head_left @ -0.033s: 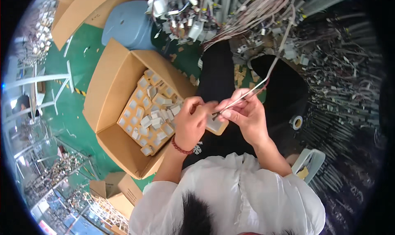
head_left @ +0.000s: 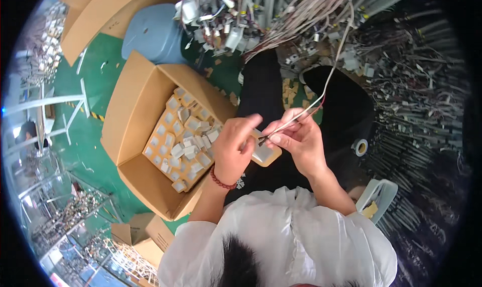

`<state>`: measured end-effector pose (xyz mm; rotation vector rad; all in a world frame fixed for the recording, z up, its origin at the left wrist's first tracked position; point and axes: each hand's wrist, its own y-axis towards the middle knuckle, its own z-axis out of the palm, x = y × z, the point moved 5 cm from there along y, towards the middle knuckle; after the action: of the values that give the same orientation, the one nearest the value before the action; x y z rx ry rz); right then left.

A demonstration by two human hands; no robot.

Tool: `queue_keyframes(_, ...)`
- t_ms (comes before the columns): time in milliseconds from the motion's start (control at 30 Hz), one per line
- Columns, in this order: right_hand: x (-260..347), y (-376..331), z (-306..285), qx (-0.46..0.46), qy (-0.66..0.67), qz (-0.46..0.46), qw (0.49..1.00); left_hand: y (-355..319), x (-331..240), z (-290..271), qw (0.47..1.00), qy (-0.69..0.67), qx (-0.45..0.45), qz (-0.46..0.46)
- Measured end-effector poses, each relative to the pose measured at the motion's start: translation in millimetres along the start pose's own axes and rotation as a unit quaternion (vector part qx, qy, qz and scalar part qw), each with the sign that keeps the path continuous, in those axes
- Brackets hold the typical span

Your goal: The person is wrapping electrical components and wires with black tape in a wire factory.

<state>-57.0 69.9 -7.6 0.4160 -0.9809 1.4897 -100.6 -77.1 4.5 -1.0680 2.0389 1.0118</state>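
My right hand (head_left: 301,144) pinches a thin wire harness (head_left: 329,83) near its dark end, with thumb and fingers closed round it. White and reddish wires run from my fingers up to a large bundle at the top. Just left of that end is my left hand (head_left: 233,146), its index finger raised apart from the thumb and the other fingers curled. It appears to hold nothing. A red beaded bracelet circles that wrist. Below the wire end, a tan-rimmed piece with a pale grey middle (head_left: 263,155) lies over my lap, partly hidden by the hands.
To the left stands an open cardboard box (head_left: 131,111) with tan-and-grey pieces and small white blocks (head_left: 191,147). Hanging wire bundles (head_left: 311,23) fill the top and right. Also around are a blue stool (head_left: 153,33), a tape roll (head_left: 360,147) and a pale plastic bin (head_left: 384,194).
My left index finger has lifted up and away from the wire end. The right hand keeps its pinch on the wire harness, almost unmoved. The view has shifted slightly.
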Motion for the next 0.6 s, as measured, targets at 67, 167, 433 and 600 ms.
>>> queue_keyframes(67,2,-8,-14,-0.019,0.014,-0.018,1.000,-7,7,13,0.931,-0.297,0.025,-0.212)
queue_keyframes(167,2,-26,-19,-0.018,0.075,-0.009,0.997,-22,15,47,0.807,-0.509,0.011,-0.298)
queue_keyframes(433,35,-46,-42,-0.050,-0.027,-0.151,0.987,-21,-34,35,0.985,-0.138,0.060,-0.084)
queue_keyframes(600,56,-61,-20,-0.026,-0.249,-0.255,0.934,-25,-38,28,0.980,-0.194,0.031,-0.019)
